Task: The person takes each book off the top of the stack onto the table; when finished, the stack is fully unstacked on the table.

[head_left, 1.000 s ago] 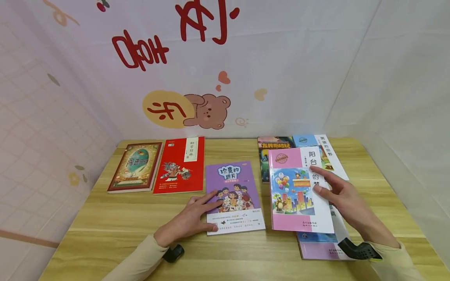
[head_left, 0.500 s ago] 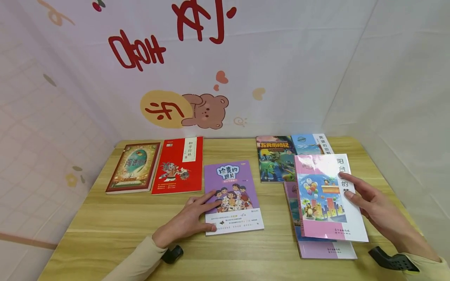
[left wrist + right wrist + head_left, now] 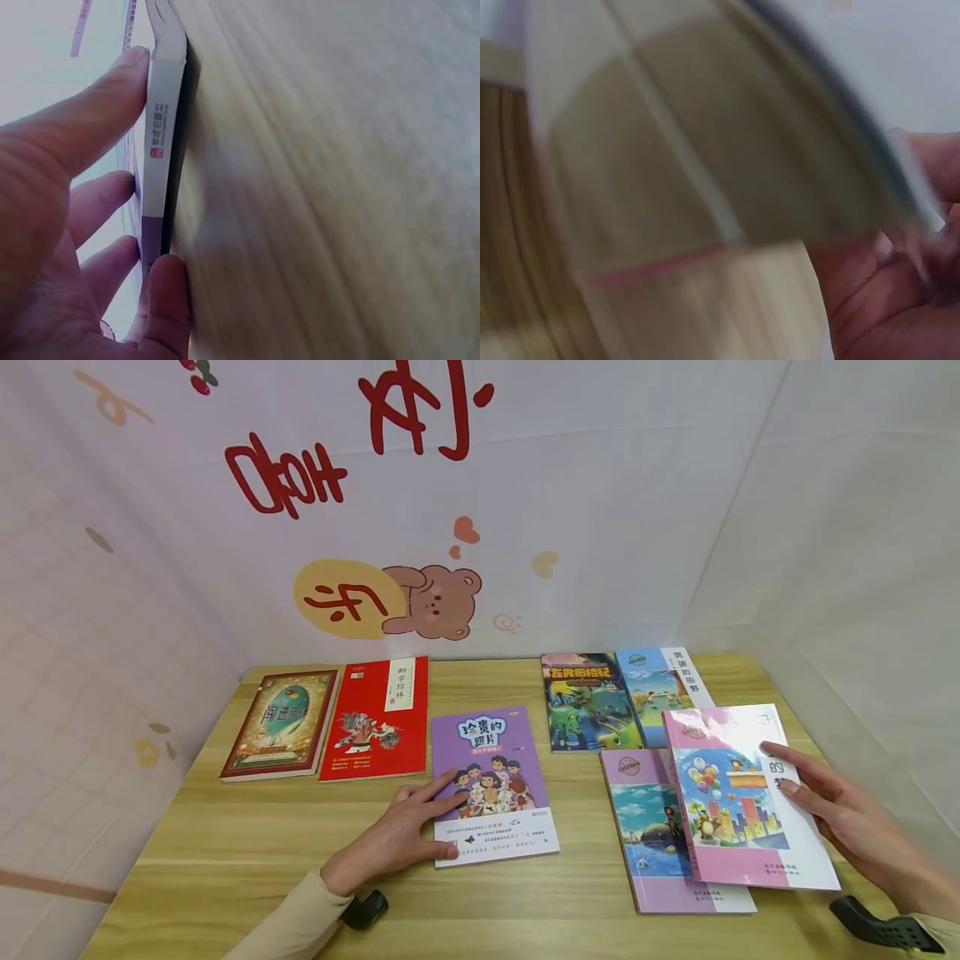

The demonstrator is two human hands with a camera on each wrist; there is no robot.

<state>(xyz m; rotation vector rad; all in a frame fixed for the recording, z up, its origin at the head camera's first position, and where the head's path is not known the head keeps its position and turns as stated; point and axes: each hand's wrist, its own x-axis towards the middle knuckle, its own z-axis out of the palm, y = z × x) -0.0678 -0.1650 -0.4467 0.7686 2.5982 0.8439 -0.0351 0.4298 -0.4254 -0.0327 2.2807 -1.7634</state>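
My left hand [image 3: 396,835] rests on the left side of a purple picture-cover book [image 3: 491,777] that lies on the table. In the left wrist view, the thumb [image 3: 112,97] touches the cover beside the spine, and one fingertip lies against the spine. At the right, my right hand [image 3: 847,810] pinches the right edge of a pink-and-white book [image 3: 750,802] with balloons on its cover. That book is raised and overlaps another pink-and-white book [image 3: 652,827] with a blue water scene. Pages of the held book [image 3: 705,135] appear blurred in the right wrist view.
A brown-framed book [image 3: 281,722] and a red book [image 3: 378,718] lie at the back left. A dinosaur book [image 3: 591,702] and a blue-and-white book [image 3: 663,685] lie at the back right. White cloth walls [image 3: 600,485] surround the wooden table [image 3: 300,843].
My right hand has carried the balloon-cover book to the right, uncovering the dinosaur book and more of the water-scene book. My left hand stays on the purple book.
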